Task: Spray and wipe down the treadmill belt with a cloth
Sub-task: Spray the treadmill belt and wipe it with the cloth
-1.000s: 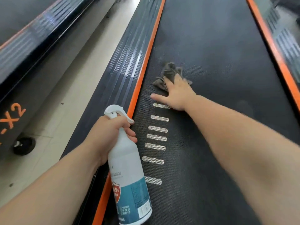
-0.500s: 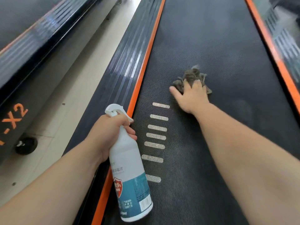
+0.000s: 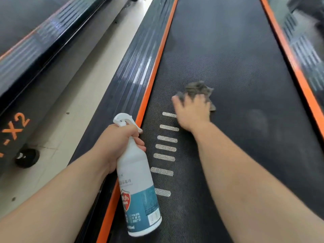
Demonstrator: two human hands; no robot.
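The black textured treadmill belt (image 3: 228, 55) runs up the middle of the view between orange edge strips. My right hand (image 3: 192, 111) presses a crumpled grey cloth (image 3: 198, 89) flat on the belt, left of its centre, just above a column of white dash marks (image 3: 165, 148). The hand is motion-blurred. My left hand (image 3: 119, 146) grips the neck of a white spray bottle (image 3: 138, 190) with a teal label, held over the belt's left orange edge with its nozzle pointing right.
A ribbed dark side rail (image 3: 133, 67) flanks the belt on the left, another rail (image 3: 306, 55) on the right. Pale floor (image 3: 70, 111) separates this machine from a neighbouring treadmill (image 3: 26, 50) at the far left, which has a black foot (image 3: 26, 157).
My right hand slid the cloth right across the belt, then back left and slightly toward me. The left hand and bottle have barely moved.
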